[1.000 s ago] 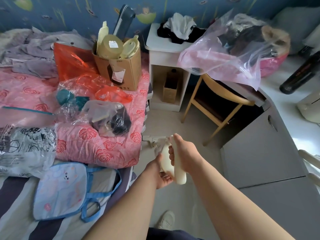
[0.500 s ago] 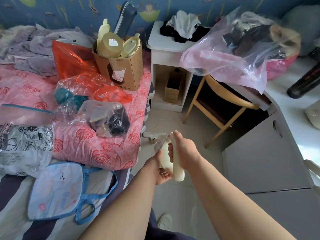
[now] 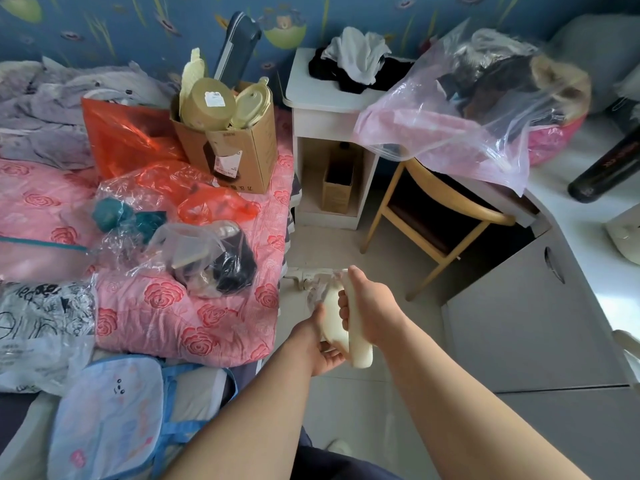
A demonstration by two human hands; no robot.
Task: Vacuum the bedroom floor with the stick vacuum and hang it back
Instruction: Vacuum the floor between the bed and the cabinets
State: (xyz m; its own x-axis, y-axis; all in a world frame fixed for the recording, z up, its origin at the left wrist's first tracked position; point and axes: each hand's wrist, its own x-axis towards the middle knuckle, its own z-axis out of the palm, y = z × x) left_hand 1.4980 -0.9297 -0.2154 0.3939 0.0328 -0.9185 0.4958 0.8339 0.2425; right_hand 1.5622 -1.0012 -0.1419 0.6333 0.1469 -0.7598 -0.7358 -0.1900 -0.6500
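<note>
The cream stick vacuum [image 3: 358,344] is held out in front of me over the pale tiled floor [image 3: 363,407]. My right hand [image 3: 372,308] grips its handle from the right. My left hand [image 3: 320,344] cups the vacuum's body from below and the left. The floor head [image 3: 304,275] rests on the tiles just beyond my hands, next to the bed corner. The tube between is mostly hidden by my hands.
A bed with a pink rose quilt [image 3: 194,320], plastic bags and a cardboard box [image 3: 239,147] fills the left. A white nightstand [image 3: 329,140], a wooden chair [image 3: 440,216] and a grey cabinet [image 3: 530,313] bound the narrow floor strip.
The vacuum and both hands have shifted slightly away from me along the floor strip; the view has tilted a little. Both grips are unchanged.
</note>
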